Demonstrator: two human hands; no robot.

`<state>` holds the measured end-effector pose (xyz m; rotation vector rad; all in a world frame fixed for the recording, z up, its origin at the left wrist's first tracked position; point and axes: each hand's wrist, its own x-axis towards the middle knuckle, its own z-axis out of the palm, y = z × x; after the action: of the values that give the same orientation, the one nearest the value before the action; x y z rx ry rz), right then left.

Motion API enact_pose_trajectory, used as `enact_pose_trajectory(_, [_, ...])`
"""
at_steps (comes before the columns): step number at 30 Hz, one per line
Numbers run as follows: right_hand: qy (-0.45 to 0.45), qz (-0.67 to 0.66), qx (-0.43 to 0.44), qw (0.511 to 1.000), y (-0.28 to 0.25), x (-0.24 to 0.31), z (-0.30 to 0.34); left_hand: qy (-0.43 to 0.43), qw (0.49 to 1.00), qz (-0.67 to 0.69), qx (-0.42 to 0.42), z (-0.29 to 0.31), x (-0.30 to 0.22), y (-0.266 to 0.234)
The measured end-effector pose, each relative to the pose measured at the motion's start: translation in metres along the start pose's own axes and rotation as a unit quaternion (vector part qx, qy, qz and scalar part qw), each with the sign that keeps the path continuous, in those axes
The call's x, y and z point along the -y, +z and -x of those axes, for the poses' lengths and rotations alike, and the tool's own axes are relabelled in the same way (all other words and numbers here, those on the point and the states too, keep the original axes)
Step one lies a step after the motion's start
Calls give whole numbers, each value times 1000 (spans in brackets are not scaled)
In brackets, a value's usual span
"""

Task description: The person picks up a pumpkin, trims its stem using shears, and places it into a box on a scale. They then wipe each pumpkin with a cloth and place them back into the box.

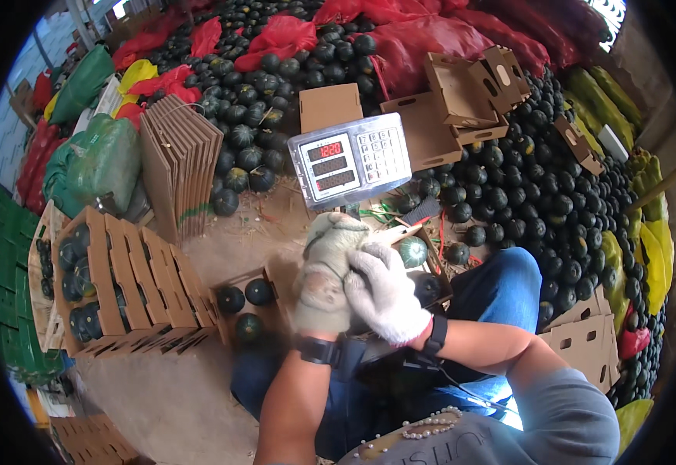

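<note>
I see my left hand (324,271) and right hand (383,291), both gloved and pressed together at frame centre; whether they clasp anything, I cannot tell. At 1 o'clock, just beside them, a squash (413,252) rests in a cardboard box (400,234): dark green, faintly striped, round. I judge it heavy, rigid and smooth; grip around its widest girth. At 12 o'clock stands the scale (350,160).
</note>
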<state>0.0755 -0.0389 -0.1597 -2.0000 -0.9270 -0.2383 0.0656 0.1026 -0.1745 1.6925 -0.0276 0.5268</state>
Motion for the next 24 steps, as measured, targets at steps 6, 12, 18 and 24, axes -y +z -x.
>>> enact_pose_trajectory(6, [273, -288, -133, 908, 20, 4, -7, 3, 961, -238, -140, 29, -44, 18])
enact_pose_trajectory(12, [47, -35, 170, 984, -28, 7, -17, -80, 988, 121, -55, 1, -41, -3])
enact_pose_trajectory(18, [395, -477, 85, 781, 0, -1, -1, -141, 942, 265, -152, 26, -23, 13])
enact_pose_trajectory(24, [66, -83, 196, 975, -22, -14, -7, -147, 970, 175, -77, 7, -35, 11])
